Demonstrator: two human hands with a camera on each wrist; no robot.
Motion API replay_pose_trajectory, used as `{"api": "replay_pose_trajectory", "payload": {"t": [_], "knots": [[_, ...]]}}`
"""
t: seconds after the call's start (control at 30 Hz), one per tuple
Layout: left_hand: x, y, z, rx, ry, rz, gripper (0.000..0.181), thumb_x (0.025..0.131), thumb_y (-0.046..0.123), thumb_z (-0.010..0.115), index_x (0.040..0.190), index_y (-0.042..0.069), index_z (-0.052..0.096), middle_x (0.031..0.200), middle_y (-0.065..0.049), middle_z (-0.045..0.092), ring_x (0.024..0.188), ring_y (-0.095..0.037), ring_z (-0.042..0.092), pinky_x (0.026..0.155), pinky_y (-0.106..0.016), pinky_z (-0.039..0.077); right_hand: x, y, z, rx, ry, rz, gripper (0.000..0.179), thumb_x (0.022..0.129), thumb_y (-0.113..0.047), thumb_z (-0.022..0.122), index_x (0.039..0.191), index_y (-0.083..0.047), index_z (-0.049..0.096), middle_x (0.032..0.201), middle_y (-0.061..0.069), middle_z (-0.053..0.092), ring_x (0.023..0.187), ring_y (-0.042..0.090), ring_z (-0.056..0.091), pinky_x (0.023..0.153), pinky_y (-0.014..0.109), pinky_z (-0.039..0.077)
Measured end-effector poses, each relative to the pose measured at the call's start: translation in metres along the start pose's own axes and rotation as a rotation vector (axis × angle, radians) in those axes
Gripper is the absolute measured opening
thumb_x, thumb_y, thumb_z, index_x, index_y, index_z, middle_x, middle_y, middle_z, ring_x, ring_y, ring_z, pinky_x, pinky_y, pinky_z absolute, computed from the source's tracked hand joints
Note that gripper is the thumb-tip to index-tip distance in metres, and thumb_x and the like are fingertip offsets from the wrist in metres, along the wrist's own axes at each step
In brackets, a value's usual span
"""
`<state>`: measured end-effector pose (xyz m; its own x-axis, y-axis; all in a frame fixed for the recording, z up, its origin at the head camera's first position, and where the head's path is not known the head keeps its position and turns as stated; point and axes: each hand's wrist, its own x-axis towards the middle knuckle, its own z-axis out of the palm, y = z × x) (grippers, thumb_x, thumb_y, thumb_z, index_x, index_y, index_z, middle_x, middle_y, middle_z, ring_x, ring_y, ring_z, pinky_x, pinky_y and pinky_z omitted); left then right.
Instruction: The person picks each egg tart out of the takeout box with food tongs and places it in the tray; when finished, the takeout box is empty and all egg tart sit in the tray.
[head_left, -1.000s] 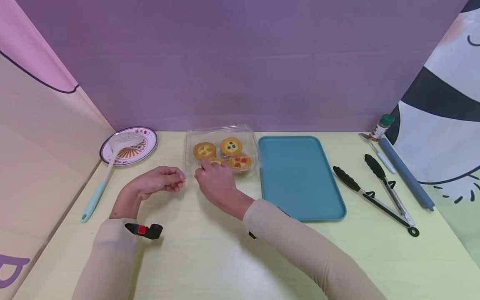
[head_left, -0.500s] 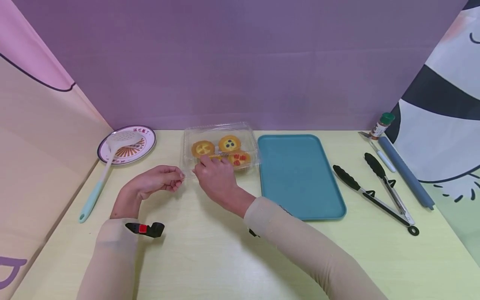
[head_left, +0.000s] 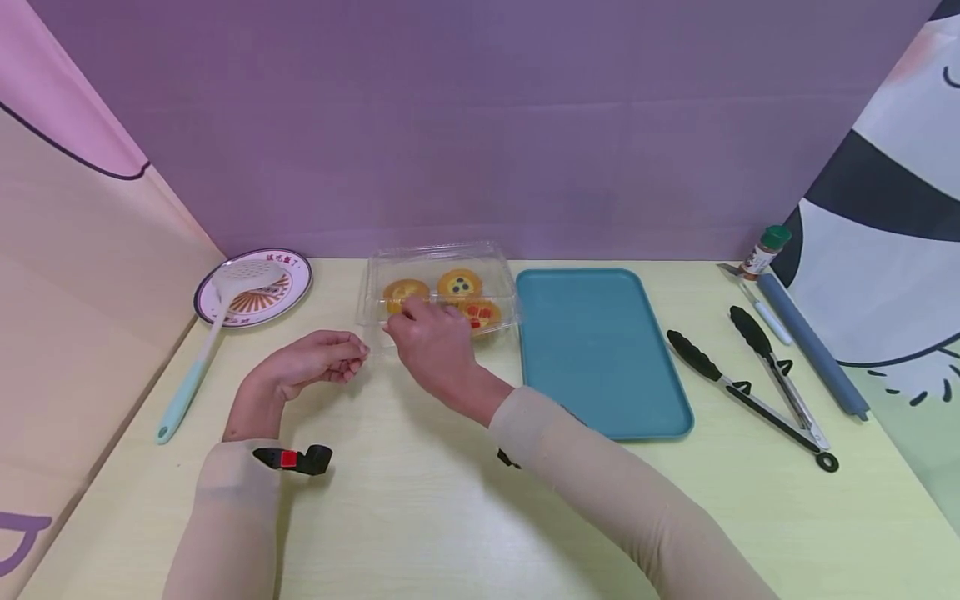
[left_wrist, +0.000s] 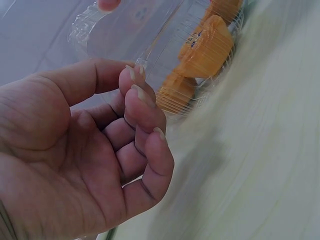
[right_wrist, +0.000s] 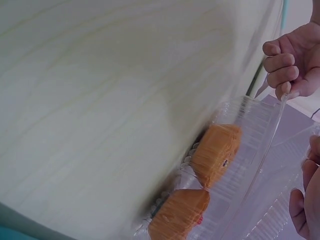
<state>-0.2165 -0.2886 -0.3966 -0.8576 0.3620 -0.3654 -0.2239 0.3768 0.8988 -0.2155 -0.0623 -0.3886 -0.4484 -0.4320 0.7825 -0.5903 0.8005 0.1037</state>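
A clear plastic clamshell box [head_left: 378,287] stands at the back middle of the table. Inside are several egg tarts, among them a plain yellow tart [head_left: 403,292], one with dark blue dots [head_left: 459,284] and one with red pieces [head_left: 479,314]. My left hand [head_left: 315,362] pinches the front left corner of the box's lower rim. With curled fingers my right hand [head_left: 435,350] holds the front edge of the lid [left_wrist: 115,35], which stands apart from the base in both wrist views. The right hand hides the front left tart in the head view.
Just right of the box lies a blue tray [head_left: 603,358]. Tongs [head_left: 780,408], a small knife [head_left: 765,317], a blue roll [head_left: 813,346] and a green-capped jar [head_left: 765,252] are farther right. To the left, a skimmer [head_left: 197,375] leans on a patterned plate [head_left: 296,292].
My right hand has moved slightly up and back, raising the front edge of the lid a little. The left hand keeps its pinch at the corner, almost still.
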Motion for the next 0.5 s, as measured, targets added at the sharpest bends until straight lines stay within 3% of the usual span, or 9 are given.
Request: {"api": "replay_pose_trajectory", "payload": {"t": [0.5], "knots": [[-0.002,0.003,-0.001,0.002,0.014,-0.016,0.022,0.103,0.022,0.054,0.103,0.000,0.058,0.081,0.004,0.056,0.075,-0.008,0.055,0.071,-0.024,0.050,0.013,0.004,-0.005,0.082,-0.020,0.066,0.018,0.091,-0.035,0.074,0.082,-0.020,0.077,0.087,-0.004,0.067,0.057,0.011,0.063,0.046,0.022,0.043]]}}
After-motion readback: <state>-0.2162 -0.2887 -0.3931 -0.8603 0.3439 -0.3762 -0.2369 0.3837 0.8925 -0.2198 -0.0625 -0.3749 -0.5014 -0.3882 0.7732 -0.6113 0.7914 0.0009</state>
